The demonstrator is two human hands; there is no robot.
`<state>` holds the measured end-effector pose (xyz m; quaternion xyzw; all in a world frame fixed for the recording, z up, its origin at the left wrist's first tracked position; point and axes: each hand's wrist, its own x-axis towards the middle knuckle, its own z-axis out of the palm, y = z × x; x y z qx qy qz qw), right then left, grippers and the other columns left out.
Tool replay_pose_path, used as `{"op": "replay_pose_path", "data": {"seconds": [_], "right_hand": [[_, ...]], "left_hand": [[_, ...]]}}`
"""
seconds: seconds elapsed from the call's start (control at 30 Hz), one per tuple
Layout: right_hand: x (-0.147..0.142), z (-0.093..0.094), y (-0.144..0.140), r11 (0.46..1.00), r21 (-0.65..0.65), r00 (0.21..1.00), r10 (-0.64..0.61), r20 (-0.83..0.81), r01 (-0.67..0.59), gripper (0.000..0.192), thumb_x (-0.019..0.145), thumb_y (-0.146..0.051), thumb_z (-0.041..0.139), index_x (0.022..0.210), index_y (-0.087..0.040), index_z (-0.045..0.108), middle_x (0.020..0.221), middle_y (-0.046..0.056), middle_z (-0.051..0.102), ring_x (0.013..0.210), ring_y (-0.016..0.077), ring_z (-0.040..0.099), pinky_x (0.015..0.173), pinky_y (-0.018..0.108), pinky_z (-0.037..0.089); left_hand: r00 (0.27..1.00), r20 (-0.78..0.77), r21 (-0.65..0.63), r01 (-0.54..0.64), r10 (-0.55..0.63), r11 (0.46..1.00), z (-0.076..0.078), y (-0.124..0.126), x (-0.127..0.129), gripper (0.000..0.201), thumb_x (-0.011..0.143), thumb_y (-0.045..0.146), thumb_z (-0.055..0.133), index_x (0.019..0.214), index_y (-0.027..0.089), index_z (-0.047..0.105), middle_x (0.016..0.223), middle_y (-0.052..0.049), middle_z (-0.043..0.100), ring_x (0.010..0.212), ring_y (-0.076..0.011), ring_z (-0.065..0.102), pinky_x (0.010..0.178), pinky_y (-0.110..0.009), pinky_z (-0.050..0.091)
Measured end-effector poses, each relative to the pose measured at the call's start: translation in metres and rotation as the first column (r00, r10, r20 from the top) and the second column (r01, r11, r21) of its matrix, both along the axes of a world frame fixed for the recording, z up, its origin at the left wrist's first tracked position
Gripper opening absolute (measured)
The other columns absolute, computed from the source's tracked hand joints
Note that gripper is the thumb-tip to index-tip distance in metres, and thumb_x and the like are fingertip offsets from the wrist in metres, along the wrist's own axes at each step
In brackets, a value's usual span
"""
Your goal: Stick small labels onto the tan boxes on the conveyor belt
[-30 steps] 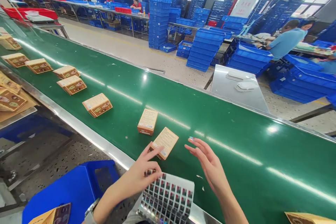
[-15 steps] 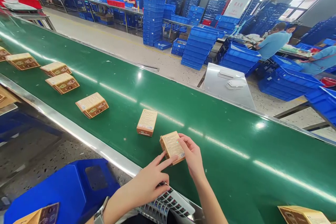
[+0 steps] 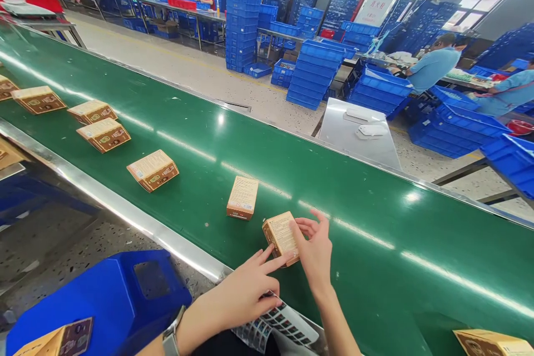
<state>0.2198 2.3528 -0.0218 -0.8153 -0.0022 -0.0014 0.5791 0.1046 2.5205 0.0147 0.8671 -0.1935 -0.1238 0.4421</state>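
Labelling step: my right hand (image 3: pixel 315 253) grips the small box (image 3: pixel 280 235) on the green belt (image 3: pixel 375 267); my left hand (image 3: pixel 246 292), fingers loose, steadies its corner. Next: firm, flat pressure.

Matt brown cardboard box (image 3: pixel 280 235) on glossy green belt (image 3: pixel 375 267) with polished metal edge (image 3: pixel 125 211).

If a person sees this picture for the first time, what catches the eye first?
First the long green conveyor belt crossing the whole view, with small brown boxes lying along it. Near the bottom, the left hand and right hand touch one box. Behind, stacks of blue crates stand on the floor.
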Motion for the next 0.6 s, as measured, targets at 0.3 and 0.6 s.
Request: {"op": "replay_pose_path", "data": {"seconds": [0.3, 0.6], "right_hand": [[-0.031, 0.091, -0.020, 0.736, -0.378, 0.707, 0.665, 0.243, -0.562, 0.019, 0.098, -0.034, 0.054, 0.112, -0.027, 0.065, 0.108, 0.004, 0.073, 0.100, 0.0217, 0.070, 0.084, 0.032, 0.056], [-0.059, 0.074, -0.002, 0.737, -0.484, 0.550, 0.675, 0.493, -0.471, 0.015, 0.099, -0.017, 0.053, 0.108, -0.023, 0.063, 0.097, 0.007, 0.072, 0.086, 0.0206, 0.069, 0.078, 0.034, 0.058]], "left_hand": [[0.907, -0.290, -0.050, -0.334, 0.307, 0.941, 0.053, 0.034, 0.004, 0.025, 0.091, 0.039, 0.059, 0.086, 0.018, 0.072, 0.064, 0.004, 0.064, 0.059, -0.0111, 0.052, 0.057, -0.021, 0.035], [0.834, -0.387, -0.174, -0.486, 0.394, 0.857, 0.050, 0.025, -0.007, 0.023, 0.087, 0.040, 0.062, 0.082, 0.018, 0.059, 0.054, 0.008, 0.051, 0.052, -0.0090, 0.039, 0.052, -0.022, 0.027]]}}
